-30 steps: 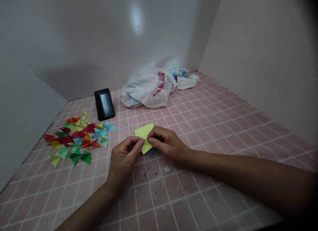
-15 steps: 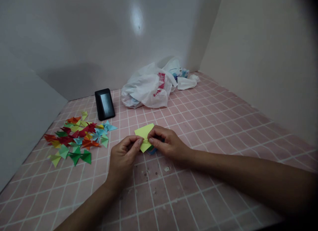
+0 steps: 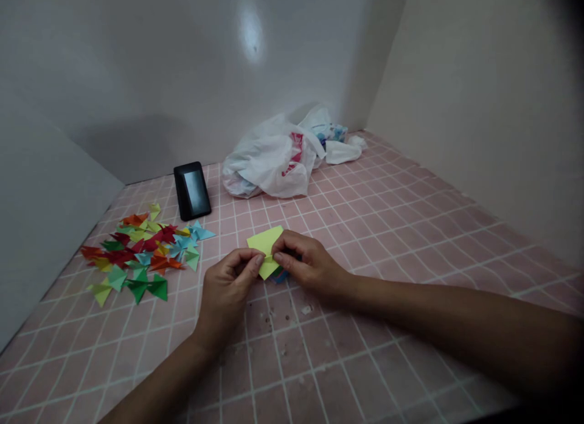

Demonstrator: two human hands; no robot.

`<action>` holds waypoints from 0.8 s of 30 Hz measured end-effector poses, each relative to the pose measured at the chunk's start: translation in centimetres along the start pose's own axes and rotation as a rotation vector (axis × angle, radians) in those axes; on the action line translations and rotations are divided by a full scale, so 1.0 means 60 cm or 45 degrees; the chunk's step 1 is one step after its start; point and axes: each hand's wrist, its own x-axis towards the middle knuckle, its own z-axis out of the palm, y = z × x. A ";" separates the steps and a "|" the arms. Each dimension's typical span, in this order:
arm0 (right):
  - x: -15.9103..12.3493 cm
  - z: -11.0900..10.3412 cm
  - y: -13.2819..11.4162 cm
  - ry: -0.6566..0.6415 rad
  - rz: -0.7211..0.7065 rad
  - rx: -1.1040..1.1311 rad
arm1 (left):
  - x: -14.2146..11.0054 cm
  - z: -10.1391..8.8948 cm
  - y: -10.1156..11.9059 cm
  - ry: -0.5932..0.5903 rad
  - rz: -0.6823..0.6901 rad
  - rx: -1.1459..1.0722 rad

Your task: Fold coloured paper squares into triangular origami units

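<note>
A square of yellow origami paper [image 3: 265, 239] is held between both hands, with a small fold across its lower part. My left hand [image 3: 230, 284] pinches the paper's left side between thumb and forefinger. On the right side, my right hand [image 3: 310, 263] pinches it the same way, its fingertips close to those of the left. Beneath the paper, partly hidden by it and by my right hand, shows something blue [image 3: 280, 277], perhaps more paper.
Several folded paper figures [image 3: 139, 247] in many colours lie heaped at the left. Behind them a black tablet-like device [image 3: 193, 191] rests on the pink tiled surface [image 3: 365, 363]. A crumpled white plastic bag [image 3: 274, 159] lies near the back wall.
Almost nothing differs. The fingertips have shifted very slightly along the fold, and both hands keep their pinch on the yellow paper.
</note>
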 end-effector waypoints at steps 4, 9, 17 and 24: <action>0.000 0.000 0.000 -0.004 0.027 0.009 | 0.000 0.000 -0.002 0.004 0.005 0.009; 0.001 -0.001 -0.005 -0.034 0.042 0.071 | -0.005 0.002 0.001 0.018 0.040 0.061; 0.001 -0.002 -0.004 -0.028 -0.031 -0.031 | -0.008 0.003 0.004 -0.050 0.020 0.052; 0.000 -0.003 -0.005 -0.017 -0.104 -0.117 | -0.007 0.005 0.008 -0.076 -0.020 -0.007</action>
